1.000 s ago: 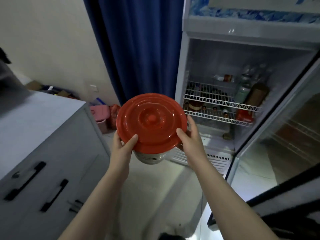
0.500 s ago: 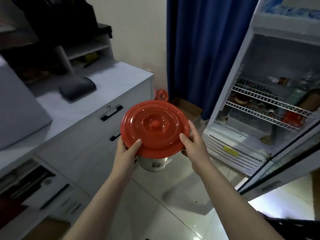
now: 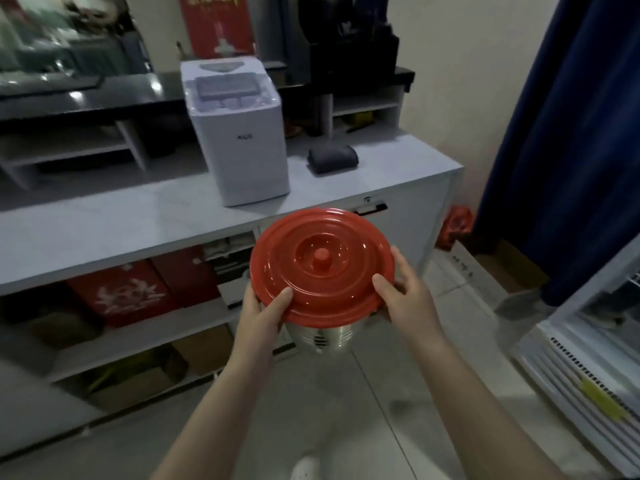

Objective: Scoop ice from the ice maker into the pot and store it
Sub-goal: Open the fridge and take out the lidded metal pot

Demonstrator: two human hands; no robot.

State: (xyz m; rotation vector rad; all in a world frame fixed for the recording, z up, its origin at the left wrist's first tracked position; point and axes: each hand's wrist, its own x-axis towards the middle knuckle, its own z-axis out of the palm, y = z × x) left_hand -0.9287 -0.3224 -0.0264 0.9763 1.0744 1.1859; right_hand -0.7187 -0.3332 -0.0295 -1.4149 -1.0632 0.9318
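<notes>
A steel pot [image 3: 323, 337] with a round red lid [image 3: 320, 266] hangs in front of me, above the floor. My left hand [image 3: 261, 311] grips its left side with the thumb on the lid's rim. My right hand [image 3: 407, 294] grips the right side the same way. The white ice maker [image 3: 239, 133] stands on the grey counter [image 3: 104, 223] behind the pot, its top window closed. The pot's inside is hidden by the lid.
A dark folded cloth [image 3: 332, 159] lies on the counter right of the ice maker. Shelves under the counter hold red boxes [image 3: 121, 292] and cartons. The open fridge's base [image 3: 585, 372] is at the right, beside a blue curtain [image 3: 571, 133].
The view has swung left from the open fridge to the counter and ice maker. Both hands kept their hold on the lidded pot.
</notes>
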